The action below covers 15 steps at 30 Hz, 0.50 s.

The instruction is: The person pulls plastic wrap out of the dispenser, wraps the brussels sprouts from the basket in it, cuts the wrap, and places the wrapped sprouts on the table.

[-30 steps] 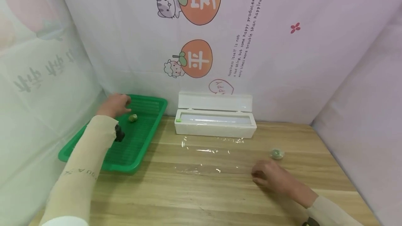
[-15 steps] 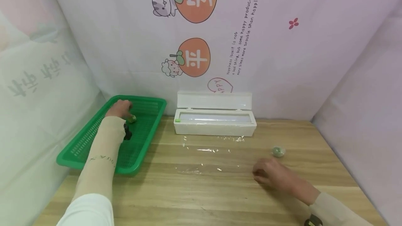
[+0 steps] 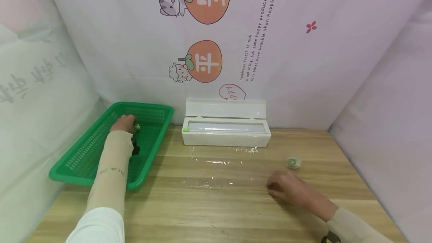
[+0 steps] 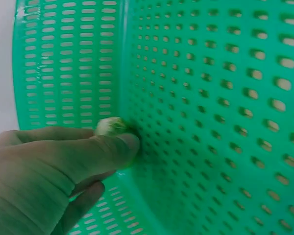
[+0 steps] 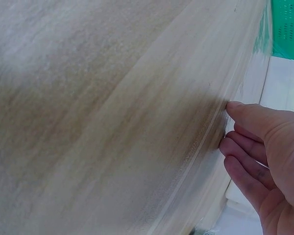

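My left hand [image 3: 123, 123] reaches into the green plastic basket [image 3: 166, 132] at the left. Between thumb and fingers it pinches a small round green vegetable with a pale end [image 4: 110, 126], close to the basket's wall; the fingers cover much of it. My right hand [image 3: 287, 187] rests at the table, beside the right end of a clear sheet of cling film [image 3: 219, 171]. In the right wrist view its fingers are loosely bent, with a gap to the thumb and nothing visible held. The film lies on the wood in front of the white cling film box [image 3: 226, 140].
The box stands against the back cloth with its lid [image 3: 226, 108] raised. A small green thing wrapped in clear film [image 3: 293, 163] lies beyond my right hand. Printed white cloth [image 3: 287, 66] encloses the wooden table [image 3: 209, 213] at the back and sides.
My left hand has moved down and inward in the basket and taken hold of the small green vegetable. My right hand has stayed in place. The head view has shifted slightly.
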Available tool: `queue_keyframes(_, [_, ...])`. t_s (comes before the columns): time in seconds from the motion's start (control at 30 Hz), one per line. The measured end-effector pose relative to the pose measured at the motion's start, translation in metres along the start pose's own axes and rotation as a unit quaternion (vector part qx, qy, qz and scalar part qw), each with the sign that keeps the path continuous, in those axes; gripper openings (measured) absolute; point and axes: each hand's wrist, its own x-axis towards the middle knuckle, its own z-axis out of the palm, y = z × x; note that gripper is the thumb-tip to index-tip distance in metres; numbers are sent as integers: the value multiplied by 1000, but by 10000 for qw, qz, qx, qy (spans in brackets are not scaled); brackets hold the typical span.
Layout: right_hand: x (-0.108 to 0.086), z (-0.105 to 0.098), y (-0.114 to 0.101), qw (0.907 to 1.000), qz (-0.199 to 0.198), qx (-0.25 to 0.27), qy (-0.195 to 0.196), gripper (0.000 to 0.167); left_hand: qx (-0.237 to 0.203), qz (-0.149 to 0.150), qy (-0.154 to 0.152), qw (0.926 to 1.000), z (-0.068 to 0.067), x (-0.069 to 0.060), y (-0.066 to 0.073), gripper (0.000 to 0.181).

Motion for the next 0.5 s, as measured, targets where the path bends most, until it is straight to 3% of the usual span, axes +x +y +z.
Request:
queue_keyframes(0.2, [0,2,0,9998,-119,-10,142,16,-80,203,425,9989,6,1,-10,27])
queue_keyframes(0.5, [-1,3,2,10000,6,-10,19,17,-57,655,267,9975,-4,-3,-4,33])
